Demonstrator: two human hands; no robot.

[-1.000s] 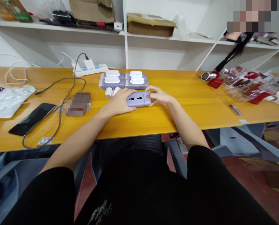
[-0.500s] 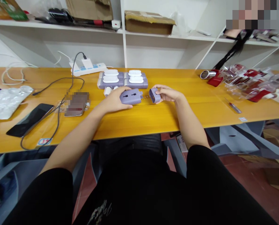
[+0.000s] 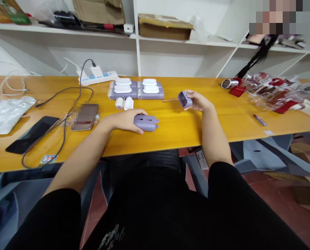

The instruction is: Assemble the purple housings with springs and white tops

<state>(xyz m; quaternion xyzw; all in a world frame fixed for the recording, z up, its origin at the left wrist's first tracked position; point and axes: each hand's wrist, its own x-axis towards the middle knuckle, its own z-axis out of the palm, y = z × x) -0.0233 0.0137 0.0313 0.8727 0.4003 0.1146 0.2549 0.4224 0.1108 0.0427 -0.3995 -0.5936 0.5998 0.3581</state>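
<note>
My left hand point(image 3: 129, 121) is wrapped round a light purple plastic case point(image 3: 145, 122) with two dark slots in its top and small tabs at its right end. The case is low over the table's front half. Farther right, my right hand point(image 3: 198, 101) grips a matching purple end cap point(image 3: 184, 99), its hollow side turned left and up. A thin brownish coil-like strip point(image 3: 170, 100) stretches left from the cap; whether it is attached I cannot tell. Behind my left hand lie a white cylindrical piece point(image 3: 120, 102) and a white oval piece point(image 3: 129, 103).
Purple cases point(image 3: 150, 94) topped with white bristled brush heads point(image 3: 123, 89) stand at the back. Left are a power strip point(image 3: 99, 78), grey cable point(image 3: 80, 86), black phone point(image 3: 32, 134) and brown-grey device point(image 3: 84, 117). Wrapped red items point(image 3: 277, 90) and a small tube point(image 3: 259, 120) are right.
My hands have drawn apart. The case in my left hand has come nearer the table's front edge; the cap has moved right and slightly back, its hollow side now showing.
</note>
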